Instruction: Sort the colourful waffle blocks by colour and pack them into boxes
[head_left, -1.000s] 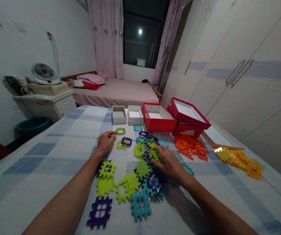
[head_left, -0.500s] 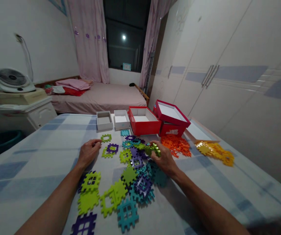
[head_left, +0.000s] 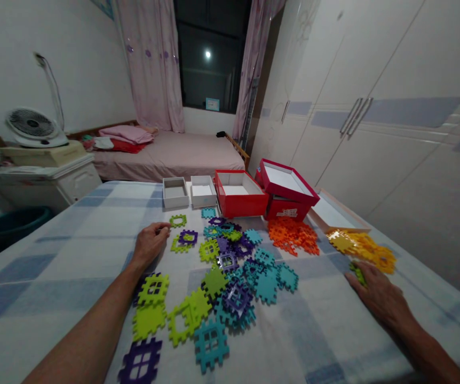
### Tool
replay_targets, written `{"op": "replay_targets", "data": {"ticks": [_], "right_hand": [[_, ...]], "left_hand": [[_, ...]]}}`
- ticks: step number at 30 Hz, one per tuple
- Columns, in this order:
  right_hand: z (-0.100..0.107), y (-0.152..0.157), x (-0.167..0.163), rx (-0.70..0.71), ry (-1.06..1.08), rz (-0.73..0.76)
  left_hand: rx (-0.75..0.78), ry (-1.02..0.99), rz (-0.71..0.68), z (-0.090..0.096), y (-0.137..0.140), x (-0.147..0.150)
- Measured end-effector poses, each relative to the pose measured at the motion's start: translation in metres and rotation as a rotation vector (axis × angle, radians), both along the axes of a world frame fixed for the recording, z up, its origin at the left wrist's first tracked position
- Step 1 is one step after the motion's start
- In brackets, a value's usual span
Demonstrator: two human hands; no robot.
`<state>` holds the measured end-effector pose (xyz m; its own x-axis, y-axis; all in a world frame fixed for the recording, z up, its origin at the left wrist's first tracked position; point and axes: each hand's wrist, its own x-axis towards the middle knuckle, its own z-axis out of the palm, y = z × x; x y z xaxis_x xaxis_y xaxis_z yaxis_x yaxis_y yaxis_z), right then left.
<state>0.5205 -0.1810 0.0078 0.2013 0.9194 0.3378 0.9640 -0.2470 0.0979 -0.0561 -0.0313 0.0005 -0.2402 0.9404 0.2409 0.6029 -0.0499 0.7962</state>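
the right hand (head_left: 380, 293) has its fingers clamped on notched green plastic (head_left: 358, 273); the yellow pile (head_left: 361, 247) lies just beyond those fingers, the orange pile (head_left: 292, 236) to their left. the left hand (head_left: 150, 244) curls its fingers beside a green frame (head_left: 178, 225); whether they meet or touch it, i cannot tell.

Two hands (head_left: 150, 245), two small white boxes (head_left: 204, 202), one heap of orange pieces (head_left: 292, 234) and one heap of yellow pieces (head_left: 364, 248)
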Motion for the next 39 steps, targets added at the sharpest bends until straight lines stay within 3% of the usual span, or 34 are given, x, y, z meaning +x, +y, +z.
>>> {"op": "replay_targets", "data": {"ticks": [3,7,11,13,15,19,22,25,27,30,33,39], "right_hand": [[-0.004,0.004,-0.006,0.057,0.001,0.029],[0.024,0.025,-0.061,0.23,0.131,0.213],[0.054,0.059,-0.16,0.129,0.455,0.591],[0.059,0.077,-0.208,0.045,0.491,0.767],[0.056,0.094,-0.244,-0.031,0.445,0.841],[0.042,0.114,-0.274,-0.151,0.267,0.799],[0.04,0.117,-0.271,-0.115,0.237,0.748],[0.051,0.113,-0.264,0.05,0.376,0.675],[0.062,0.109,-0.266,0.088,0.55,0.632],[0.074,0.103,-0.286,-0.11,0.688,0.735],[0.072,0.1,-0.316,-0.293,0.513,0.883],[0.056,0.101,-0.348,-0.274,0.12,0.789]], "left_hand": [[-0.001,0.005,0.008,-0.002,0.001,0.0],[0.003,0.012,0.009,-0.002,0.001,0.001],[0.009,0.017,0.014,0.001,-0.001,0.002],[0.015,0.018,0.011,0.002,-0.001,0.002],[0.022,0.016,0.003,0.002,-0.002,0.002],[0.024,0.006,-0.009,0.0,-0.001,0.003],[0.019,0.006,0.002,-0.001,0.0,0.003],[0.015,0.008,0.01,0.001,0.0,0.004],[0.014,0.009,0.007,0.003,-0.002,0.005],[0.017,0.018,0.0,0.007,-0.004,0.007],[0.024,0.032,0.001,0.008,-0.005,0.008],[0.033,0.04,-0.004,0.005,-0.003,0.006]]}}
